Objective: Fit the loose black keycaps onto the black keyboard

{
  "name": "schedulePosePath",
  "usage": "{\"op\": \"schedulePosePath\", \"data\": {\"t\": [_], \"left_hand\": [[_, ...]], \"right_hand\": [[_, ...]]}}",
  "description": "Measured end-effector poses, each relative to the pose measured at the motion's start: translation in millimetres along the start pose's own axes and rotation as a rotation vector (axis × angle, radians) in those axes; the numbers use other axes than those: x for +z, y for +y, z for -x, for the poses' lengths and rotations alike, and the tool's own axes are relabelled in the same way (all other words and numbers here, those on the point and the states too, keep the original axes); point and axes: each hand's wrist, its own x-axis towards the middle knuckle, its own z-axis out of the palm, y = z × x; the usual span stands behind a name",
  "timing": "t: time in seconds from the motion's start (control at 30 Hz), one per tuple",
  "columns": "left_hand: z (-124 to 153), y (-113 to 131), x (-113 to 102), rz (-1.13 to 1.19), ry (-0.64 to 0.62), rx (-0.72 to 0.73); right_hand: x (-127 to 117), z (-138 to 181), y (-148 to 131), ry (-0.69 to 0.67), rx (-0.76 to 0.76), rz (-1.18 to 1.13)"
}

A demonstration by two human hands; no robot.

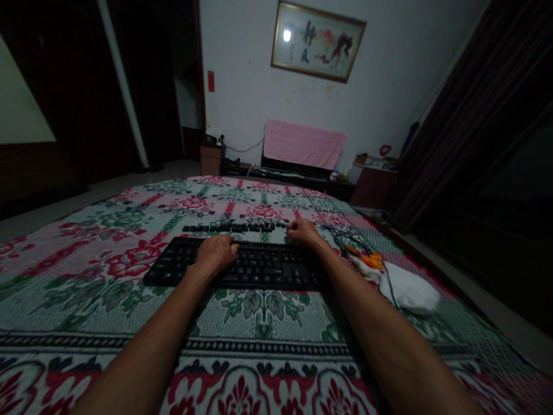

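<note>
A black keyboard [259, 276] lies across the patterned cloth in front of me. My left hand [217, 251] is on its left half, gripping toward the far edge with the thumb over the keys; the other fingertips are mostly hidden. Just behind the keyboard, several loose black keycaps [242, 227] form a rough row. At the right end of that row is my right hand [303, 231], fingers curled and pinched together on what looks like a small dark keycap, partly hidden by the fingertips.
To the right lie dark cables [356, 239], an orange item [372, 260] and a white cloth-like bundle [412, 288]. The floral cloth [263, 317] covers the broad surface. Beyond it, a pink towel [302, 143] hangs over a dark screen, below a framed picture [318, 40].
</note>
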Motion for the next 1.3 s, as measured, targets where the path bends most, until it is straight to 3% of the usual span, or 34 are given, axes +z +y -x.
{"op": "schedulePosePath", "data": {"t": [0.17,0.37,0.7,0.93,1.1,1.3], "left_hand": [[1.2,0.1,0.9,-0.005,0.017,0.014],[1.1,-0.4,0.9,-0.015,0.024,0.032],[-0.6,-2.0,1.8,-0.015,0.010,0.029],[0.7,-1.2,-0.6,-0.008,-0.009,0.032],[1.2,-1.0,-0.1,-0.019,0.014,0.027],[0.1,-1.5,0.3,0.000,-0.005,0.010]], "right_hand": [[-6.6,33.1,-3.8,0.024,-0.169,-0.106],[-1.9,54.2,-9.3,0.030,-0.369,0.044],[-9.5,57.5,-3.6,-0.008,-0.293,0.033],[-23.1,61.1,0.7,-0.119,-0.188,-0.026],[-32.4,61.4,4.5,-0.212,-0.222,-0.065],[-32.9,58.5,9.9,-0.207,-0.177,-0.094]]}}
